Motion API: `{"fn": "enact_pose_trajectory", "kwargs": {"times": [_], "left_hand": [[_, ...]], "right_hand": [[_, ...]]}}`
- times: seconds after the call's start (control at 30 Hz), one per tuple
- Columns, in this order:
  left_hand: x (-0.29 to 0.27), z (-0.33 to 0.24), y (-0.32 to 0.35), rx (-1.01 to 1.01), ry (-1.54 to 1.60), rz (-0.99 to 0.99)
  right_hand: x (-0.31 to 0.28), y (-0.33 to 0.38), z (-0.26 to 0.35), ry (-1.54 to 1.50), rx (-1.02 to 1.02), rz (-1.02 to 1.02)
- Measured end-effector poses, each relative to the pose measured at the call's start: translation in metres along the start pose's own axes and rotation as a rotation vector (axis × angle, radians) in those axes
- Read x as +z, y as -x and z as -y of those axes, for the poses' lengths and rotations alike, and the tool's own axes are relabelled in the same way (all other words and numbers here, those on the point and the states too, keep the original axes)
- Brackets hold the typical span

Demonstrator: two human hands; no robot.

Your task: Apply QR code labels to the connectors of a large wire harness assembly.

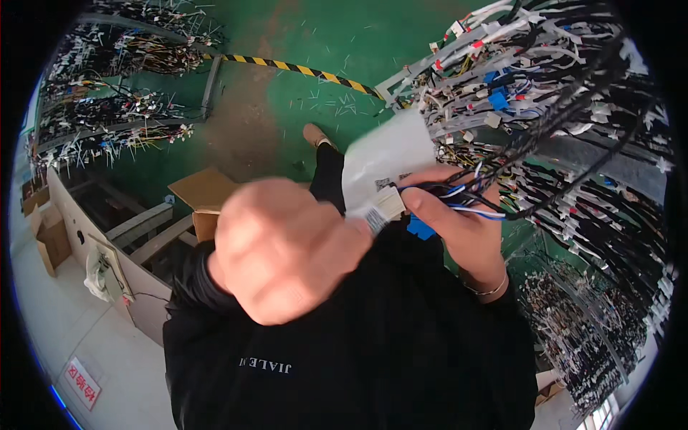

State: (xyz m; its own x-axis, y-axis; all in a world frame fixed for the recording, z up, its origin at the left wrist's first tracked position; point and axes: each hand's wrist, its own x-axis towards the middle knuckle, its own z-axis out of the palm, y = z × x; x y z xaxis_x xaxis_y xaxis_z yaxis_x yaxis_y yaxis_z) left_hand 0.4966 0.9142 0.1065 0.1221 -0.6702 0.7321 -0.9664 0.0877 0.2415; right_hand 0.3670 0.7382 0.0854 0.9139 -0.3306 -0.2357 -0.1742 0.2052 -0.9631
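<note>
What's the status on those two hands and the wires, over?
Right hand grips black wire bundle, white connector at its end. Left hand blurred near label, grip unclear. White sheet close by; no clear obstruction.

Bright scene, curved fisheye edges
Motion blur smears the left hand [287,251]; the right hand [464,235] looks sharper; darkness rings the picture.

Wires [136,50] hang on the left, and more wires [609,222] on the right. Tape [308,70] lies on the floor [279,122] between them. A box [204,190] is past the left hand [287,251]. A plug [388,204] is between that hand and the right hand [462,226].
</note>
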Motion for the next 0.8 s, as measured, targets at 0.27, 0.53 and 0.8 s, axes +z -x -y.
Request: {"fn": "enact_pose_trajectory", "kwargs": {"times": [0.27,0.53,0.8], "left_hand": [[0.009,0.011,0.002,0.477,-0.047,-0.002],[0.006,0.008,-0.004,0.490,-0.089,0.104],[0.007,0.012,0.000,0.535,-0.068,0.058]], "right_hand": [[-0.008,0.001,0.024,0.170,0.046,0.203],[-0.007,0.007,0.021,0.173,-0.093,0.164],[-0.006,0.005,0.021,0.171,-0.059,0.191]]}}
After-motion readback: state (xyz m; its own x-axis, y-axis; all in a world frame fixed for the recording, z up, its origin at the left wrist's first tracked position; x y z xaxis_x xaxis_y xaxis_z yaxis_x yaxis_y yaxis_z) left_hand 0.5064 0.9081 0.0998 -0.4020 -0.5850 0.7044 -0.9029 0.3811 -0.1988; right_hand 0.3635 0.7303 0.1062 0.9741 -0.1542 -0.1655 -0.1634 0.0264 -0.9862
